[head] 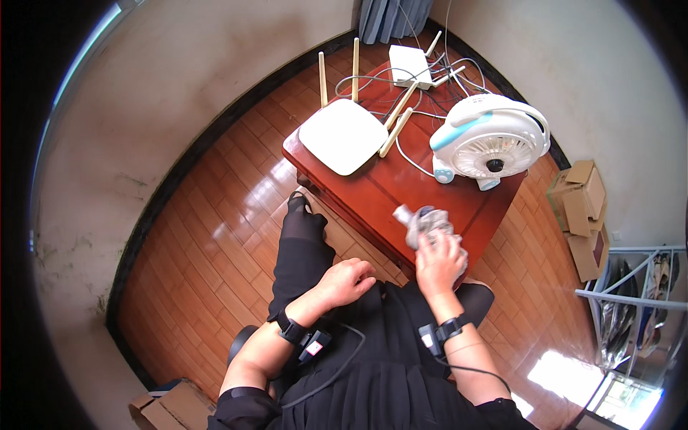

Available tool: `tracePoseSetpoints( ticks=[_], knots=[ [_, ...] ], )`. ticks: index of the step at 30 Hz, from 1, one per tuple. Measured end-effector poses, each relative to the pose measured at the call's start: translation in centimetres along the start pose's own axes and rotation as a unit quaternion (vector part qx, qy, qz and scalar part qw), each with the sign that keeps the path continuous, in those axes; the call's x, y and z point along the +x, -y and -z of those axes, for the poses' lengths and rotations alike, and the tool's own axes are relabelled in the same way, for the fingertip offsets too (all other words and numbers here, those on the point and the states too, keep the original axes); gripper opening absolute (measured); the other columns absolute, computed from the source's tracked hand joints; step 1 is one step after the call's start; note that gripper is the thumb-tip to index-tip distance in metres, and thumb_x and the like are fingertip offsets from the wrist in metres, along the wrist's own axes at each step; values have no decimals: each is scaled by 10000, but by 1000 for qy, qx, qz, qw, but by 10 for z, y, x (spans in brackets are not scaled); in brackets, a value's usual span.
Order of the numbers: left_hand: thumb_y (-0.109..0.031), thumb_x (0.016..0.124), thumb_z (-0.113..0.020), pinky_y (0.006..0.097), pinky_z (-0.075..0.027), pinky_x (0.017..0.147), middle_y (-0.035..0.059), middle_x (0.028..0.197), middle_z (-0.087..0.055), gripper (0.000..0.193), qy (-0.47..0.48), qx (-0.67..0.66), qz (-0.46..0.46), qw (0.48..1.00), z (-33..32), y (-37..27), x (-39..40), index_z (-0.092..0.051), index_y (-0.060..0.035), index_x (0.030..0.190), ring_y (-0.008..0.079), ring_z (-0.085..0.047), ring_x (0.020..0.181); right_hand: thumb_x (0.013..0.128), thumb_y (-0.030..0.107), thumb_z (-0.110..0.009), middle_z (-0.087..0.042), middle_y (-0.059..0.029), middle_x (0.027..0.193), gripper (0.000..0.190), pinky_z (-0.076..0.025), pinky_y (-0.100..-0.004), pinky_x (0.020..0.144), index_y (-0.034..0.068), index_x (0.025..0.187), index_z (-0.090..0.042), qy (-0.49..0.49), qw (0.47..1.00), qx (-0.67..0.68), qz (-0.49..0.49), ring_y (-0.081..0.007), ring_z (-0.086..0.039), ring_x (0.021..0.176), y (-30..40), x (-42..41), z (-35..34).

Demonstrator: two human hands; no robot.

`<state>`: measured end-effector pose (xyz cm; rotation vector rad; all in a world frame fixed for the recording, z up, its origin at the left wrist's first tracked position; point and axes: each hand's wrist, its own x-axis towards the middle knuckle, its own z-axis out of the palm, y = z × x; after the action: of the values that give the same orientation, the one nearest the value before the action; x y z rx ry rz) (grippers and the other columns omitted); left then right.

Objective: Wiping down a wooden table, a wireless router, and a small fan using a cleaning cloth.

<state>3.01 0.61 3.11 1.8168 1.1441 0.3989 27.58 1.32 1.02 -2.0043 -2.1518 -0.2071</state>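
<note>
My right hand [442, 263] presses a crumpled greyish cloth [430, 223] onto the near corner of a glossy red-brown wooden table [446, 193]. A small white piece sticks out at the cloth's left side. My left hand [346, 282] rests over my lap with its fingers curled, holding nothing that I can see. Farther up on the table lies a white router [344, 137] with several upright and slanting antennas. To its right stands a white and light-blue fan [492, 142], beyond the cloth.
A second white router [409, 67] sits among tangled cables at the table's far end. Cardboard boxes [580, 215] stand by the right wall, near a metal shoe rack [631, 301]. Another cardboard box [174, 408] is at the lower left. A grey-blue curtain [392, 21] hangs beyond the table.
</note>
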Motion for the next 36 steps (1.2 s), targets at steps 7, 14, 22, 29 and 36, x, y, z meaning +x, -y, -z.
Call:
tracePoseSetpoints(
  ticks=[7, 14, 22, 29, 36],
  knots=[
    [-207, 865, -644, 372, -519, 743, 116, 856, -620, 241, -18, 2, -15, 1000, 0, 1, -16, -644, -33, 1031, 268, -632, 829, 714, 168, -702, -514, -33, 1296, 485, -354, -494, 1010, 303, 1176, -645, 22, 992, 56, 110, -298, -431, 1253, -29, -36, 20],
    [-200, 862, -639, 362, -519, 716, 117, 842, -623, 243, -14, -1, -7, 1000, -1, 1, -22, -640, -22, 1028, 273, -633, 790, 863, 294, -622, -473, -40, 1357, 364, -411, -529, 947, 289, 1227, -621, 32, 976, -11, -214, -322, -368, 1287, -81, 24, -1],
    [-237, 878, -631, 377, -517, 746, 123, 860, -623, 258, 5, 5, -15, 1000, -14, -1, -19, -638, -28, 1030, 277, -628, 825, 781, 251, -679, -531, -35, 1275, 367, -331, -489, 1012, 283, 1146, -679, 5, 999, 40, 28, -292, -433, 1231, -14, -45, 18],
    [-234, 872, -635, 382, -514, 737, 124, 840, -625, 258, 34, 34, -5, 999, -8, 0, -22, -638, -25, 1023, 284, -626, 816, 821, 246, -662, -489, -40, 1338, 399, -397, -525, 966, 325, 1211, -636, 11, 998, -7, -59, -323, -403, 1262, -54, -22, 4],
    [-243, 872, -637, 383, -513, 728, 116, 828, -618, 253, 48, 32, 1, 998, -14, -3, -23, -640, -32, 1011, 280, -626, 806, 846, 302, -643, -460, -23, 1381, 359, -405, -531, 948, 297, 1205, -640, 40, 976, -20, -213, -305, -370, 1287, -77, 27, -6]
  ],
)
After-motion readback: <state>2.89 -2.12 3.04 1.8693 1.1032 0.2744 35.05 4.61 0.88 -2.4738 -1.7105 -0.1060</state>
